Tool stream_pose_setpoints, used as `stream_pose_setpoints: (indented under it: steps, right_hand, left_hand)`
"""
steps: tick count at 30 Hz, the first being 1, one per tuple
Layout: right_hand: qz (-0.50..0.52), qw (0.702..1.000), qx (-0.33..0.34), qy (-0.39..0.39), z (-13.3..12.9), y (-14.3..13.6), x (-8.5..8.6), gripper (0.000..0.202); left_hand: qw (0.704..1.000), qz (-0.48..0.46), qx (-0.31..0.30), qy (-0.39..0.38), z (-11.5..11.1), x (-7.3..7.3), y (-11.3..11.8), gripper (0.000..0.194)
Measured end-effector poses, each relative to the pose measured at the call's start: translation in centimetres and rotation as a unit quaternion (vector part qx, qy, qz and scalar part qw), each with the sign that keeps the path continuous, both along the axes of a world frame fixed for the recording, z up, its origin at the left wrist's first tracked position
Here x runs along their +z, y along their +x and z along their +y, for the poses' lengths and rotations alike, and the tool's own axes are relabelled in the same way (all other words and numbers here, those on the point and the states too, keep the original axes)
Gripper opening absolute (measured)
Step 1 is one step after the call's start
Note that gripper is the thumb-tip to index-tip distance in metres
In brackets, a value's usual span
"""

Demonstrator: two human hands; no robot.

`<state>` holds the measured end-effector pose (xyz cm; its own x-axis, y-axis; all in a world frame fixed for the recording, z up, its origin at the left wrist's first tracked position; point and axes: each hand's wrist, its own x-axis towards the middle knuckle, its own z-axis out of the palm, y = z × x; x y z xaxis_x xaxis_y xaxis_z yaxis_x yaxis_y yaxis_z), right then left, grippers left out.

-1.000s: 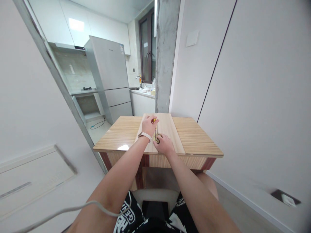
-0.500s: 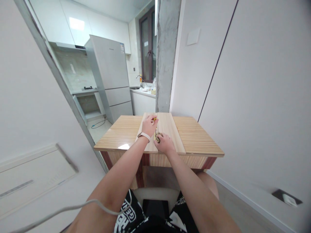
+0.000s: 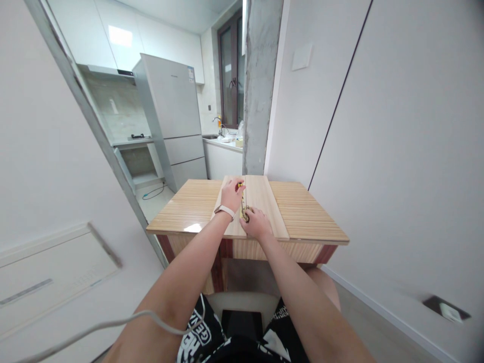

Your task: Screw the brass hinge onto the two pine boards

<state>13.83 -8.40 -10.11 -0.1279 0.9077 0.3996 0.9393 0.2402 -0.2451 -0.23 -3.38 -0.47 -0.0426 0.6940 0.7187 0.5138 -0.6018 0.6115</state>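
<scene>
My left hand (image 3: 231, 193) is above the wooden boards, fingers pinched round a small yellow, red and black tool (image 3: 239, 186). A slim dark shaft or strip runs from it down towards my right hand; its exact kind is too small to make out. My right hand (image 3: 257, 223) rests lower on the boards, thumb and fingers bent round a small yellowish-brass piece with a dark round opening (image 3: 246, 217). Part of that piece is hidden by the fingers. Under both hands, two pale boards (image 3: 270, 217) lie side by side with a narrow dark seam between them.
The boards lie across a striped wooden table (image 3: 306, 212), close to my knees. A wall (image 3: 378, 151) stands to the right. Beyond the table are a grey pillar (image 3: 261, 91), a fridge (image 3: 177, 106) and a sink counter (image 3: 223, 156). A pale cable (image 3: 128, 318) crosses by my left arm.
My left hand has turned slightly, so more red shows on the tool in its fingers. My right hand keeps its place on the boards.
</scene>
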Motion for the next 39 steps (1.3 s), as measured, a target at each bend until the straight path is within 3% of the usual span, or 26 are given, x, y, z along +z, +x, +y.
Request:
stream_pose_setpoints:
  steps: [6, 17, 27, 32, 39]
  right_hand:
    - [0.003, 1.0, -0.002, 0.006, 0.0, 0.0, 0.1, 0.036]
    - [0.002, 1.0, 0.0, 0.003, 0.0, 0.1, 0.0, 0.038]
    - [-0.005, 1.0, 0.0, 0.012, -0.1, 0.1, 0.0, 0.038]
    - [-0.003, 1.0, -0.001, 0.009, 0.0, 0.1, 0.0, 0.038]
    - [-0.001, 1.0, 0.002, -0.004, 0.0, 0.1, 0.0, 0.039]
  left_hand:
    - [0.999, -0.014, -0.046, -0.006, 0.2, -0.4, 0.1, 0.019]
    - [0.999, -0.006, 0.032, 0.017, -0.4, 0.6, 0.8, 0.009]
    - [1.0, 0.017, 0.0, 0.016, -0.3, 0.1, 0.5, 0.02]
    - [1.0, -0.018, -0.012, 0.016, -0.2, 0.0, 0.3, 0.012]
    - [0.999, -0.017, 0.049, 0.015, -0.3, 0.6, 0.3, 0.009]
